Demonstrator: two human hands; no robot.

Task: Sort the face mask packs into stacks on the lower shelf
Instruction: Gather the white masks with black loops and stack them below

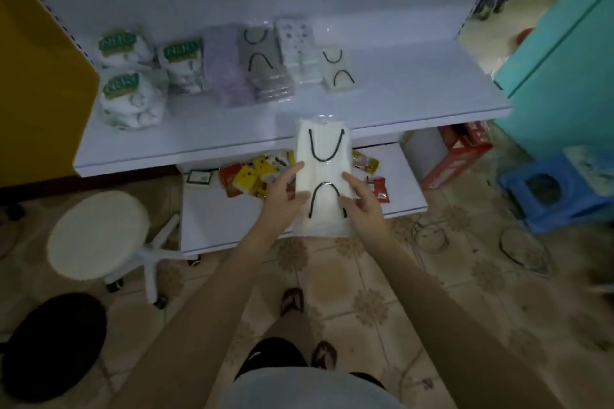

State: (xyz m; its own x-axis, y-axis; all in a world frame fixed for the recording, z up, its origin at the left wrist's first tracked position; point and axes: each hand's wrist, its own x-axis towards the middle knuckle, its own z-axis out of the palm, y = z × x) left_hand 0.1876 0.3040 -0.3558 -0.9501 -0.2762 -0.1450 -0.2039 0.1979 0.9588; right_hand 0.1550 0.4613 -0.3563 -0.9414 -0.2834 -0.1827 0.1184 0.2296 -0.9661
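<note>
I hold a clear pack of white face masks with black ear loops [323, 173] in both hands, in front of the shelf's front edge. My left hand [284, 197] grips its left side and my right hand [363, 202] its right side. On the white shelf [415, 90] lies a row of packs: a purple pack [226, 65], a grey pack with black loops [264, 63], a patterned white pack [297, 46] and a small white pack with black loops [338, 71]. Three round bags with green labels [133, 100] sit at the shelf's left.
A lower white board [402, 183] under the shelf holds red and yellow snack packets [247, 176]. A cream stool [99, 236] stands at the left, a blue plastic stool [548, 189] and a red box [455, 156] at the right. A teal cabinet [564, 76] borders the right.
</note>
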